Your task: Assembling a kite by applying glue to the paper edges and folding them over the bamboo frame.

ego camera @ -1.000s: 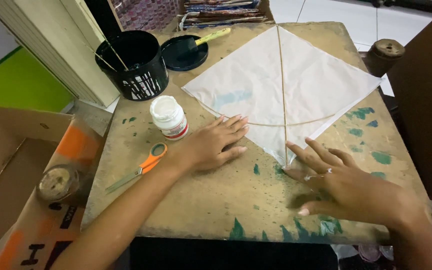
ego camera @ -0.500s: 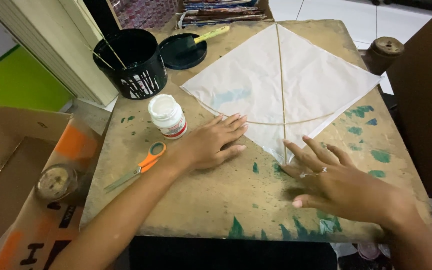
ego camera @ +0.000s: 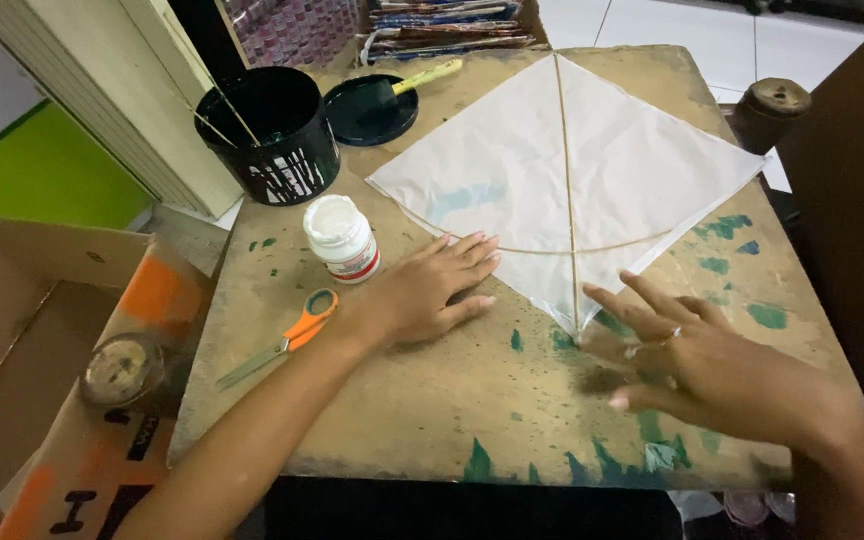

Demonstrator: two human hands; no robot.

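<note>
The left hand (ego camera: pixel 422 295) is laid flat with fingers spread, their tips on the lower left edge of the white kite (ego camera: pixel 562 180), while the right hand (ego camera: pixel 697 365), fingers apart, is held open just below the kite's bottom corner. Beyond the left fingers a capped white jar (ego camera: pixel 340 238) is stood, and farther off a black bucket (ego camera: pixel 270 135) with thin sticks (ego camera: pixel 224 120) in it.

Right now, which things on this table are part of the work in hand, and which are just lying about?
In hand:
white paper kite, with its thin stick frame
left hand, flat at the kite's lower left edge
right hand, fingers at the kite's bottom tip

Lying about:
orange-handled scissors
white glue bottle
black bucket
black lid
</note>
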